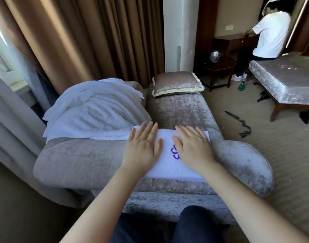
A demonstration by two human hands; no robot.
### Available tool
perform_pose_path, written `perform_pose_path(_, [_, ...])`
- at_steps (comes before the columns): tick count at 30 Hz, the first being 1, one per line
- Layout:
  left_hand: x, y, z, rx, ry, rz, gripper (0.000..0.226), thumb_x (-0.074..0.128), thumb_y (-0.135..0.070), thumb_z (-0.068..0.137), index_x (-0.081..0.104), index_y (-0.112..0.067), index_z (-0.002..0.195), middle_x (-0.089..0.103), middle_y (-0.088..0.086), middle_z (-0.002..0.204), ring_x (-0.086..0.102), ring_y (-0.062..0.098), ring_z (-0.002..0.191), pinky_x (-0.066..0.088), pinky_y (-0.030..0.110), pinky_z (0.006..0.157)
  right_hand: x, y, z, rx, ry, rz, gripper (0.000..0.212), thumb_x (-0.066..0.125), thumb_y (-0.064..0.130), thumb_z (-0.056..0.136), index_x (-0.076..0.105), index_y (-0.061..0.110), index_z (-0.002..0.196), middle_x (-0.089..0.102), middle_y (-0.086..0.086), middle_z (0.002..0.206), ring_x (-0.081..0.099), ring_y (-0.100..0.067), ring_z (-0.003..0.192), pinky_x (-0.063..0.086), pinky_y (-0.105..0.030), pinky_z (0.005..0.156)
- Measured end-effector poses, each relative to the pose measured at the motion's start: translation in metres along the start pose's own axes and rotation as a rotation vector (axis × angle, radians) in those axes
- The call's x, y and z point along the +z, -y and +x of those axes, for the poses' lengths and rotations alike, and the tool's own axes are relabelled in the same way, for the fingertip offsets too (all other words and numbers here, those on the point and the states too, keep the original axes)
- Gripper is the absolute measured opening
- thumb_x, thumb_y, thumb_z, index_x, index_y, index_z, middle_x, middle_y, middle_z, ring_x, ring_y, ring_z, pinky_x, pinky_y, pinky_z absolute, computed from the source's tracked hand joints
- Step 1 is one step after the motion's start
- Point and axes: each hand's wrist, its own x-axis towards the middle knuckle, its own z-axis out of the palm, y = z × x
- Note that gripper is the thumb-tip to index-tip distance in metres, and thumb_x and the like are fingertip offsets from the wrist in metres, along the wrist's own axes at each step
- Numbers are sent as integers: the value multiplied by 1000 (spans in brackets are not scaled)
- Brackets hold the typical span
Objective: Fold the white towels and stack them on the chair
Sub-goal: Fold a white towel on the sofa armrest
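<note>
Under flat fingers [190, 133]: folded towel [167, 165]

I count two hands, my left hand [141, 148] and right hand [194, 149], both flat on one folded towel [169, 167] at the near edge of the one chair [80, 163]. On its left arm lies one heap [96, 111] of white towels, perhaps two; the folds hide the count. One cushion [176, 83] sits at its far end. Beyond: one bench [290, 79], one table [218, 67], one bottle [241, 85], one person [269, 32].

hotel room, curtains [90, 32], velvet bench [287, 81]
</note>
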Motion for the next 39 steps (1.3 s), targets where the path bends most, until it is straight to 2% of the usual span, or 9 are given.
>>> perform_pose_path(4, [-3, 0, -2, 40, 25, -83, 62, 23, -46, 98, 49, -10, 142, 47, 5, 147, 39, 24, 140, 25, 47, 116, -4, -3, -3, -2, -43, 141, 63, 25, 47, 95, 57, 8, 132, 58, -8, 135, 50, -27, 128, 29, -42, 113])
perform_pose_path(7, [-12, 14, -8, -24, -36, -375, 58, 33, -43, 98, 39, -12, 147, 33, 1, 155, 26, 16, 144, 15, 33, 118, -14, -23, -21, 179, -43, 223, 62, 33, 49, 98, 38, 10, 145, 38, -5, 152, 29, -24, 143, 22, -41, 118])
perform_pose_path(10, [-22, 28, -23, -342, -163, -470, 52, 51, -37, 97, 46, -8, 139, 50, 9, 140, 44, 26, 129, 35, 36, 106, -18, -45, -46, 424, 24, 267, 74, 36, 59, 92, 36, 8, 145, 35, -7, 153, 23, -24, 143, 20, -40, 118])
perform_pose_path(13, [-27, 32, -30, -515, -11, -487, 37, 55, -43, 93, 60, -11, 109, 62, 4, 102, 58, 26, 98, 42, 32, 71, -20, -51, -56, 426, 30, 375, 61, 39, 69, 88, 62, 19, 113, 56, -3, 131, 40, -25, 131, 31, -46, 110])
perform_pose_path(17, [-43, 31, -29, -604, 130, -701, 37, 64, -42, 89, 59, -7, 100, 63, 0, 92, 59, 20, 86, 47, 34, 74, -26, -49, -61, 394, 10, 540, 46, 43, 68, 75, 63, 27, 77, 63, 6, 96, 52, -22, 107, 41, -48, 96])
perform_pose_path(21, [-50, 37, -44, -584, 210, -969, 36, 72, -41, 80, 68, -8, 92, 70, 8, 93, 67, 27, 91, 53, 44, 80, -32, -39, -71, 472, -22, 880, 18, 70, 35, 82, 66, 20, 90, 68, 1, 100, 63, -19, 100, 52, -50, 88])
perform_pose_path(24, [-48, 33, -61, -562, 216, -1052, 27, 74, -39, 82, 68, -19, 100, 72, 1, 99, 69, 23, 96, 57, 42, 82, -40, -34, -85, 505, -86, 1006, 10, 67, 15, 89, 63, 13, 98, 71, -3, 97, 68, -18, 90, 54, -42, 78])
perform_pose_path(34, [-42, -27, -81, -540, 298, -1211, 30, 74, -36, 84, 66, -15, 104, 74, 3, 99, 71, 21, 92, 58, 47, 82, -66, -50, -154, 708, -241, 1081, 4, 65, 11, 90, 64, 13, 94, 70, -6, 90, 64, -17, 82, 50, -28, 71])
perform_pose_path(39, [-28, -80, -80, -440, 412, -1243, 28, 72, -34, 86, 65, -11, 100, 74, 2, 95, 71, 21, 89, 57, 41, 77, -93, -72, -210, 855, -359, 1050, 14, 65, 12, 90, 63, 6, 103, 69, -3, 88, 62, -11, 74, 46, -12, 53])
